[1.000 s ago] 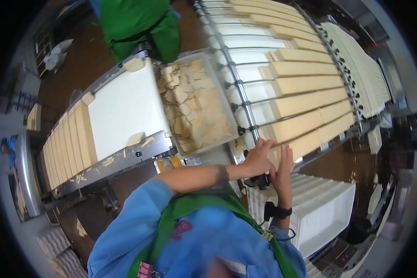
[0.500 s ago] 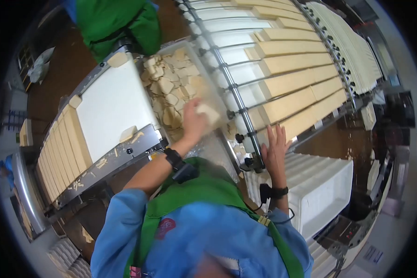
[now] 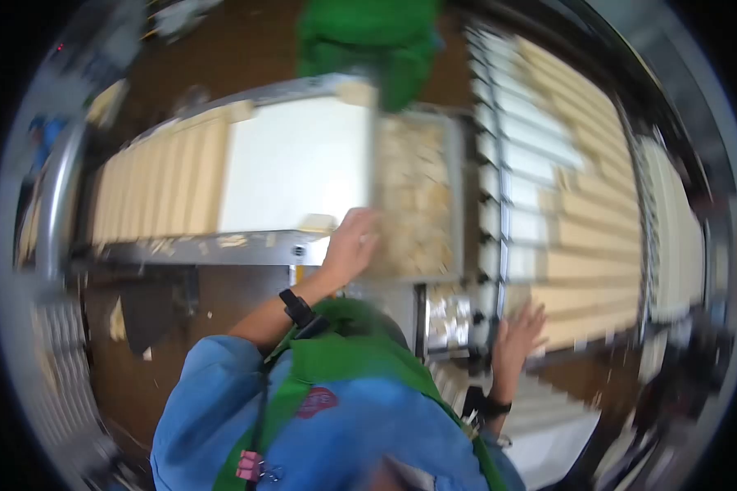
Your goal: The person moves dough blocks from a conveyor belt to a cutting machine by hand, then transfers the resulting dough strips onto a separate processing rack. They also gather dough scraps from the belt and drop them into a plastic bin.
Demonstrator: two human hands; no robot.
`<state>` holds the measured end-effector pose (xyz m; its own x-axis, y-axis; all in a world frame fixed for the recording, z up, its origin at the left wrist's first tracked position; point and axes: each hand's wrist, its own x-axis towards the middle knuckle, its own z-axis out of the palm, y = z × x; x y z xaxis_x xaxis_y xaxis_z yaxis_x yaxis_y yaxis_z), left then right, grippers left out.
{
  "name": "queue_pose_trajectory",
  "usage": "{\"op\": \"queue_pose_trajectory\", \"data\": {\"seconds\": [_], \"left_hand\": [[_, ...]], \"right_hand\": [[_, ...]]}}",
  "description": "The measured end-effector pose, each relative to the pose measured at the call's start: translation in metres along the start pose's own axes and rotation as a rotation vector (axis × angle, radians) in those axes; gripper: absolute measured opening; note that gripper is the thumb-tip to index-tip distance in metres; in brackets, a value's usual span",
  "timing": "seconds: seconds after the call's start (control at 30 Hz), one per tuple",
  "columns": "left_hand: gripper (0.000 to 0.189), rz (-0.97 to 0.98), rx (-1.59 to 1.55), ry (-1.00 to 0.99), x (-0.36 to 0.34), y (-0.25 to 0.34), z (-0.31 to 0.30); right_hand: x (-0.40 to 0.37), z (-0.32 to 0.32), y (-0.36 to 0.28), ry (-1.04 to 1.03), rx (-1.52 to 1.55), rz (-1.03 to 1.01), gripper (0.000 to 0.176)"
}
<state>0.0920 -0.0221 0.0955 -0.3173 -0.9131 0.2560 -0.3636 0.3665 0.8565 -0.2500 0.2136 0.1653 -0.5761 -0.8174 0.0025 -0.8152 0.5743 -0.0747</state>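
Observation:
My left hand (image 3: 354, 245) is over the near right corner of the white belt (image 3: 299, 164), beside the bin (image 3: 458, 196) of pale broken pieces (image 3: 413, 188). Its fingers bend down and are blurred; no slab shows in it, but the fingertips are unclear. A small pale piece (image 3: 318, 222) lies on the belt corner just left of it. My right hand (image 3: 519, 334) is spread, with nothing in it, at the near end of the rack (image 3: 504, 229), by the long pale strips (image 3: 594, 270).
Upright pale slabs (image 3: 164, 180) line the left part of the belt, with crumbs on its metal edge (image 3: 188, 250). A person in green (image 3: 368, 41) stands beyond. A white crate (image 3: 557, 446) is low at the right.
The view has swung, so belt and bin appear further right. My left hand has moved from over the bin to the belt corner, and the pale slab in it no longer shows. My right hand stays spread.

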Motion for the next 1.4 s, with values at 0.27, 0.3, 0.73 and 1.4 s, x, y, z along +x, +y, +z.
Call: {"op": "queue_pose_trajectory", "data": {"seconds": [0.27, 0.3, 0.73, 1.4], "left_hand": [[0.059, -0.524, 0.51, 0.83, -0.083, -0.121, -0.184], [0.066, -0.652, 0.578, 0.86, -0.092, -0.142, -0.198], [0.083, -0.802, 0.418, 0.708, -0.071, -0.169, -0.263], [0.081, -0.773, 0.406, 0.484, -0.046, -0.165, -0.264]], "right_hand": [[0.107, 0.032, -0.275, -0.038, 0.562, -0.808, 0.062], [0.117, 0.042, -0.323, -0.037, 0.603, -0.916, 0.059], [0.16, 0.166, -0.795, -0.044, 0.491, -1.361, 0.055], [0.207, 0.186, -0.725, -0.001, 0.305, -1.082, 0.035]]}}
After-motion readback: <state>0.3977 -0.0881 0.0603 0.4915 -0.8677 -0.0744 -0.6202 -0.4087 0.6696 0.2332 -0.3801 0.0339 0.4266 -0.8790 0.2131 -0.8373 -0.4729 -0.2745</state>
